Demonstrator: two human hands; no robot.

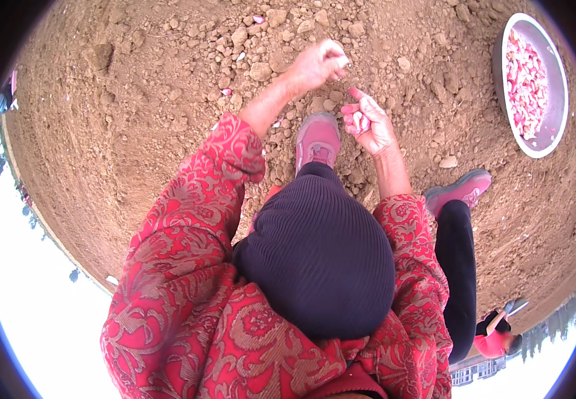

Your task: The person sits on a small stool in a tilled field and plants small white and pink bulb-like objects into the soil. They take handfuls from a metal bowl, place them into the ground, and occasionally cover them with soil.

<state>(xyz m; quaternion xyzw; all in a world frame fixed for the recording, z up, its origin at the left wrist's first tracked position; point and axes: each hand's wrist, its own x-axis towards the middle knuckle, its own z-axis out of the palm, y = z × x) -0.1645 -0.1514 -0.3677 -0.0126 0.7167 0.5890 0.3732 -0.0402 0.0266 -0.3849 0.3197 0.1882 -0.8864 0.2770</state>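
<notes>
My left hand (pixel 320 64) hangs over loose, cloddy soil (pixel 168 65), its fingers bent together. Motion blurs its fingertips, and I cannot tell whether the pale spot there is a clove. Just below it, to the right, my right hand (pixel 370 122) is turned partly palm up. Pinkish-white garlic cloves (pixel 360 121) lie in its curled fingers, while the index finger points out toward the left hand. Single cloves rest on the soil to the left: one pink clove (pixel 258 19) at the top, a white clove (pixel 240 56), and another pink clove (pixel 225 92).
A metal basin (pixel 560 124) stands on the soil at the right, partly filled with peeled-looking pink cloves (pixel 525 85). My pink shoes (pixel 319 139) are planted apart below the hands. Far off at lower right, another person (pixel 492 341) in a red top is low to the ground.
</notes>
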